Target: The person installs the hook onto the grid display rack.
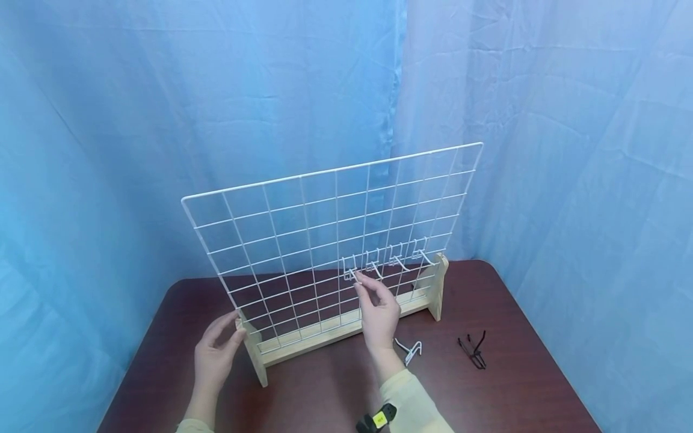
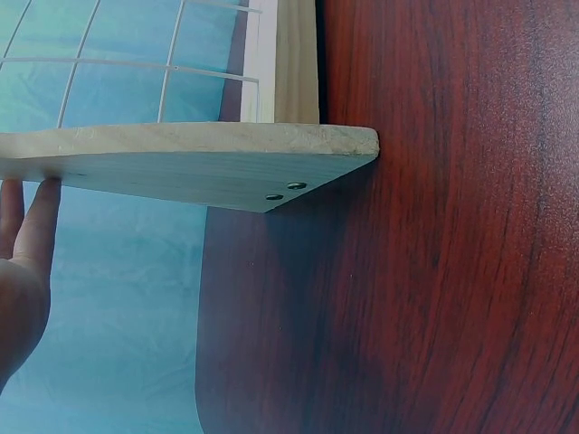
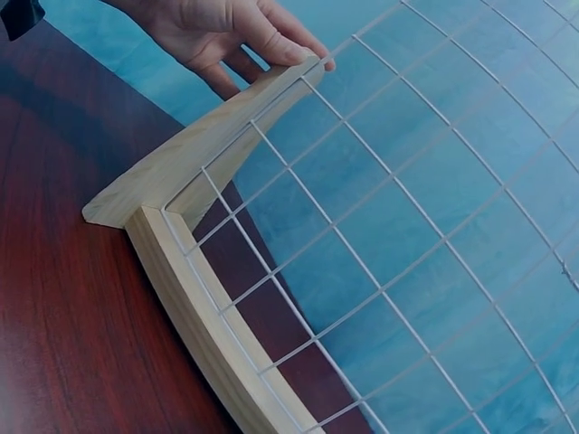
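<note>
A white wire grid panel (image 1: 335,171) stands tilted in a wooden base with an upright side piece at each end. My left hand (image 1: 212,355) pinches the upper tip of the left wooden side piece (image 1: 253,356), thumb on one side and fingers on the other, as the right wrist view confirms. With thumb and fingertips, my right hand (image 1: 381,316) pinches a white wire hook (image 1: 347,269) that sits on the grid's lower middle. Several white hooks, such as the one at far right (image 1: 422,252), hang in a row to its right.
On the dark red table (image 1: 520,385) lie a loose white hook (image 1: 413,352), close to my right forearm, and black wire hooks (image 1: 476,353) farther right. The right wooden side piece (image 1: 437,288) stands near the back edge. Blue curtains (image 1: 135,120) surround the table.
</note>
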`<state>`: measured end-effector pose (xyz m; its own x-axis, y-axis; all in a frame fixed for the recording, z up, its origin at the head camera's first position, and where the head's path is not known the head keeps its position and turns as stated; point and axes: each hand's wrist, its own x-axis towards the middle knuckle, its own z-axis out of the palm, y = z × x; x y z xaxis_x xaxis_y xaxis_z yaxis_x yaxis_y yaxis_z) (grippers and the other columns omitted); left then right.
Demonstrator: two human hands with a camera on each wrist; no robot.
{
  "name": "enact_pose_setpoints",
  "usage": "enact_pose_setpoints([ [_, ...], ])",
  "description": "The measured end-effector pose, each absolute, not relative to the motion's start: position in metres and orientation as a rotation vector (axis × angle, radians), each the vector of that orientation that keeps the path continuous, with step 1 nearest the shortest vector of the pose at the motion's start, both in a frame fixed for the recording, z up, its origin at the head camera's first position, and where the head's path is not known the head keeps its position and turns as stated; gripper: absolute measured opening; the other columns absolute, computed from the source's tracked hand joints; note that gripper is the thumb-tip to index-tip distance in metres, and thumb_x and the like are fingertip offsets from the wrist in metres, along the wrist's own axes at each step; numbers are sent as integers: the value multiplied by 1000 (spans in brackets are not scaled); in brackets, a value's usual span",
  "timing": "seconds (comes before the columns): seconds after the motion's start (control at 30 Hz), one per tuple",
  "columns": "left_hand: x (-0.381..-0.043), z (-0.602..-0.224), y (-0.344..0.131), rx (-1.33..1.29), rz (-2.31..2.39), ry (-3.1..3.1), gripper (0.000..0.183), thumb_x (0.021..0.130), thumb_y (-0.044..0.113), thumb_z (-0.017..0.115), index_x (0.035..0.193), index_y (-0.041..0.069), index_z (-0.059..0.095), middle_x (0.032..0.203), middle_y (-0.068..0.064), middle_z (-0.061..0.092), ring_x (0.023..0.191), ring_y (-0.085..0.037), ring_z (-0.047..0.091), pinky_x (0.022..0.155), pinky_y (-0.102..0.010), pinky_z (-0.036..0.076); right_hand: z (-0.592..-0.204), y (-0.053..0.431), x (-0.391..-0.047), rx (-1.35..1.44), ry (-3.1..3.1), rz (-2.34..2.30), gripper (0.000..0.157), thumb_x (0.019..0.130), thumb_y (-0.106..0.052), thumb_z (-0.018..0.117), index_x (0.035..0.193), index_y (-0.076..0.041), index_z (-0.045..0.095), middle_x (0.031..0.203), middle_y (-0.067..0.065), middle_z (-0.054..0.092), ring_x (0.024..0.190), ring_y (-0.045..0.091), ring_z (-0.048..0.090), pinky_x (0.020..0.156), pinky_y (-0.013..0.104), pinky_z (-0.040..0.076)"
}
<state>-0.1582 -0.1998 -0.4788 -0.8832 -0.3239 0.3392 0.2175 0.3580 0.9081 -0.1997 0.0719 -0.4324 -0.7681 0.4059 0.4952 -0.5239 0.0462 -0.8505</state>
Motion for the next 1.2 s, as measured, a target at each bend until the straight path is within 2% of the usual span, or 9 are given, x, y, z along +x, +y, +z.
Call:
enact_pose_setpoints([
  [0.2,-159,-480,-200,86,-1555,-2159,36,85,-10,71,121,-7,65,113,17,58,108,8,52,83,-9,52,-433,73,-198,74,-1688,1805,15,86,13,69,101,13,69,104,26,69,100,40,67,89,23,56],
  [0.47,-159,-480,-201,100,-1567,-2164,36,86,-9,71,121,-6,65,113,17,58,107,7,52,83,-10,53,-442,74,-198,23,-1674,1861,16,87,9,70,103,13,69,103,25,70,98,18,70,89,26,57],
  [0.6,-159,-480,-201,102,-1566,-2166,36,86,-9,71,121,-6,65,113,18,58,108,7,52,83,-10,53,-447,75,-195,6,-1664,1877,15,87,9,70,101,14,68,101,27,69,94,14,70,87,25,58],
  [0.93,-158,-481,-201,97,-1563,-2166,37,85,-9,71,121,-6,65,114,19,57,109,8,51,84,-11,53,-463,82,-185,-81,-1718,1906,14,87,7,70,99,14,68,98,28,69,83,13,68,74,15,57],
  [1.2,-158,-480,-201,93,-1565,-2158,36,86,-9,71,121,-7,64,114,19,57,108,7,52,83,-10,53,-508,92,-193,-116,-1746,1889,15,88,6,70,103,10,69,100,25,69,90,17,68,77,16,56],
])
